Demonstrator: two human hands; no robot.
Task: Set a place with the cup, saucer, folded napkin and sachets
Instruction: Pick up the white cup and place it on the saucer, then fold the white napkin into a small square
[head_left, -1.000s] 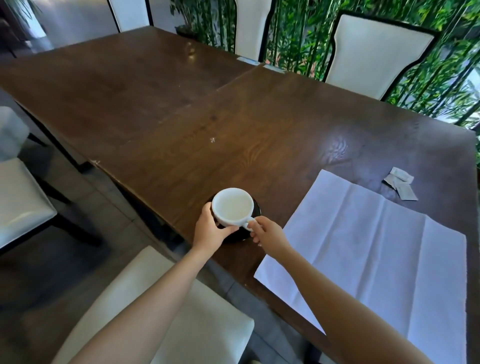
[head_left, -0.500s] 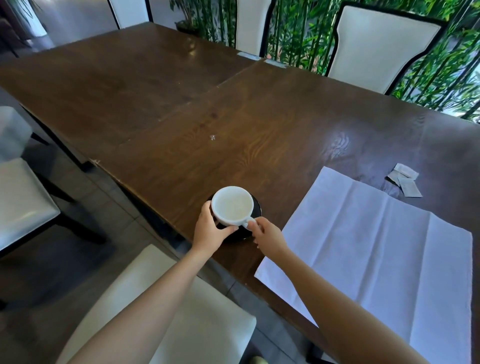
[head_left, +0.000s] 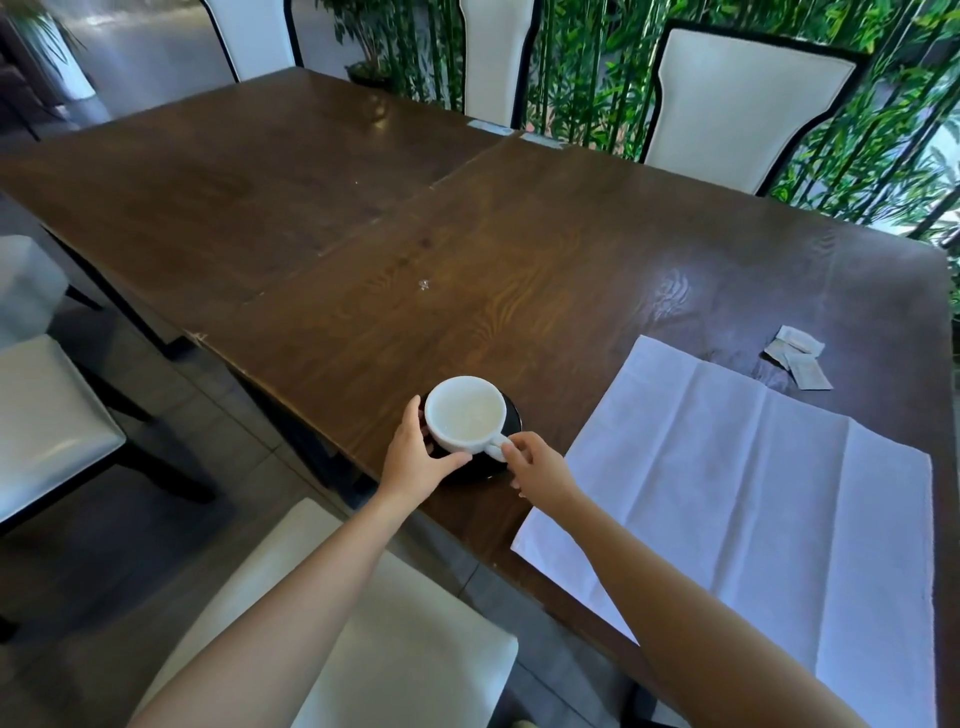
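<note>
White cup (head_left: 466, 414) stood on its saucer (head_left: 513, 422), my left hand (head_left: 415, 462) curled round it, right hand (head_left: 543, 470) pinching its handle; I judged the napkin (head_left: 753, 493) at three o'clock needed folding next.

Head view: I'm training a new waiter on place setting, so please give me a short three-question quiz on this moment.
1. True or false: the napkin on the table is already folded.
2. What does the right hand pinch on the cup? A the handle; B the far rim; C nothing.
3. Fill in: the cup stands on a dark ____.
Key: 1 false, it lies spread open. 2 A. 3 saucer.
</note>
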